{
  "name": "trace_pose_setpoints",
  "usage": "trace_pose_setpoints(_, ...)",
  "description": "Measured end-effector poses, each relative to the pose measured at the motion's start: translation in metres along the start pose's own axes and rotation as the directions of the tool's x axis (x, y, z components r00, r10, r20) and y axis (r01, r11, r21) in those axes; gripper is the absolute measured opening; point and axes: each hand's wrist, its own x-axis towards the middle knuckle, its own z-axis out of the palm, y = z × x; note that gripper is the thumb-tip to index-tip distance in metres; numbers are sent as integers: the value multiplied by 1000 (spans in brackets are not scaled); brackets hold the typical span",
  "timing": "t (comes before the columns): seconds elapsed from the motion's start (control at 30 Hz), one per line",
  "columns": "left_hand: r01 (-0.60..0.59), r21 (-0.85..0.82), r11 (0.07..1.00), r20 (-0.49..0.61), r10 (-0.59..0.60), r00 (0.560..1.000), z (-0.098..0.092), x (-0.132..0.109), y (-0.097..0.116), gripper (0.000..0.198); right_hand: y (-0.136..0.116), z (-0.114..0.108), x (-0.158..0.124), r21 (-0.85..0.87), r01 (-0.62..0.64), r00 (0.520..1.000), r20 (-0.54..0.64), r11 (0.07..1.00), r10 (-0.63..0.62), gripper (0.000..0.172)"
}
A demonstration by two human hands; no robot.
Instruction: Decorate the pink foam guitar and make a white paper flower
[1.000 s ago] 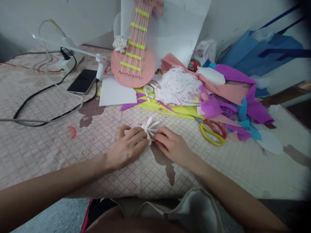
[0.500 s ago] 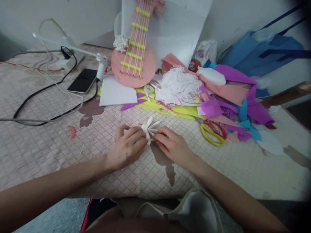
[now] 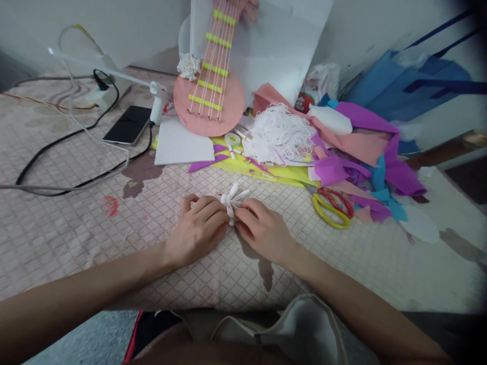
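Observation:
A small white foam flower piece [image 3: 232, 199] with looped petals rests on the quilted pink cloth [image 3: 76, 233] at the middle. My left hand [image 3: 198, 228] pinches its left side with curled fingers. My right hand [image 3: 261, 229] presses in from the right, its fingers closed on the base of the piece. The two hands touch each other around it. Only the upper petals stick out above my fingers.
Yellow-and-red scissors [image 3: 332, 205] lie to the right. Behind are a pink foam guitar [image 3: 211, 86], white shredded strips [image 3: 279, 133], purple, pink and blue foam sheets [image 3: 365, 147], a white sheet [image 3: 182, 144], a phone [image 3: 129, 124], a glue gun [image 3: 158, 101] and cables [image 3: 68, 147].
My right hand has slid a little to the left and closed tighter against the white piece. The view has shifted slightly; my left hand keeps its grip.

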Motion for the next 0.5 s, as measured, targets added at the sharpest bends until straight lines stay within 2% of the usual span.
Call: trace_pose_setpoints(0.5, -5, 16, 1000, 15, 5, 1000, -1, -1, 0, 6, -1, 1, 1, -31, 17, 999, 44, 999, -15, 15)
